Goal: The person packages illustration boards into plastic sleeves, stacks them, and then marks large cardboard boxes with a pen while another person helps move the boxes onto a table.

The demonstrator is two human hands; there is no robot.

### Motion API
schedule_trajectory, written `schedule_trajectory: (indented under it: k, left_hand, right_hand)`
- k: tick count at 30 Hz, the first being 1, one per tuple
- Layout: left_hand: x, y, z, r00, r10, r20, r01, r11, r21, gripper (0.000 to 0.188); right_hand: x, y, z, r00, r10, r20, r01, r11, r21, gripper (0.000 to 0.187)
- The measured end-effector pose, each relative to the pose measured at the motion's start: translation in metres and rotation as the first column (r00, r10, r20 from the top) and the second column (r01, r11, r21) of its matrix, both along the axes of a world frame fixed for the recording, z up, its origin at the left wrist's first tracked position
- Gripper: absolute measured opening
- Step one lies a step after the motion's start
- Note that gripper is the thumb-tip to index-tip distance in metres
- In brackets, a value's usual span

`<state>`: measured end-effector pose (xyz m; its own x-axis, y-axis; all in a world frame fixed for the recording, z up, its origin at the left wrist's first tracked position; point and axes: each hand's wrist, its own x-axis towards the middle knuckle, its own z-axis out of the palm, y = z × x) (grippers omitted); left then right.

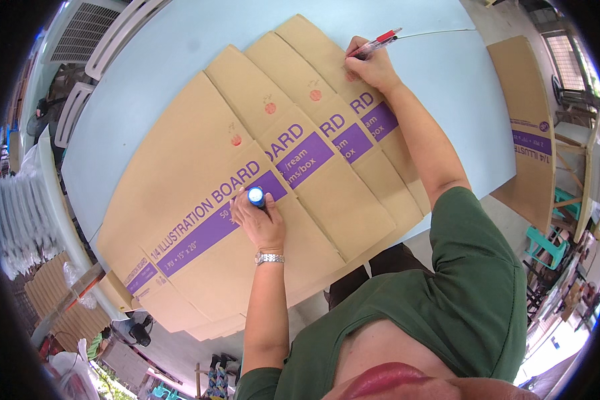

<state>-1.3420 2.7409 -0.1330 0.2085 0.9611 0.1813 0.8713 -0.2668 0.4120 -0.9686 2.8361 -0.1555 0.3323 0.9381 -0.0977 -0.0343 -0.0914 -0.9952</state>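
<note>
Flattened cardboard boxes (200,133) with purple print lie overlapped like a fan on the light blue table. Small round red marks (270,108) with handwriting above them show on several of the boxes. My right hand (373,65), closed in a writing grip, holds a red pen (378,44) with a clear barrel at the rightmost box. Its tip is hidden by the fingers. My left hand (260,223) rests on the front left box, its fingers around a small blue cylinder (255,196) with a pale round end. What kind of thing the cylinder is, I cannot tell.
The light blue table (167,67) extends beyond the boxes. Another cardboard sheet (528,127) stands at its right edge. White plastic chairs (117,40) are at the far left, near plastic-wrapped stacks (30,220). Green stools (547,247) stand on the right.
</note>
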Motion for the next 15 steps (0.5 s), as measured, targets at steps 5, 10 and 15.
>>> schedule_trajectory:
  k: [5,10,15]
  left_hand:
    - [-0.0017,-0.0007,-0.0027,1.000,0.011,-0.019,-0.011,1.000,-0.001,0.036]
    - [-0.0031,-0.0009,-0.0036,0.999,0.010,-0.031,-0.011,1.000,-0.008,0.037]
    - [-0.0033,-0.0002,-0.0030,1.000,0.006,-0.013,-0.007,1.000,-0.015,0.036]
  right_hand:
    - [0.0001,0.0013,-0.0019,1.000,0.005,-0.015,-0.005,1.000,0.002,0.009]
    - [-0.0039,0.0019,0.0015,0.999,-0.004,0.039,0.005,1.000,-0.024,0.010]
    - [-0.0037,0.0007,0.0044,0.995,-0.017,0.102,0.021,0.999,-0.042,0.010]
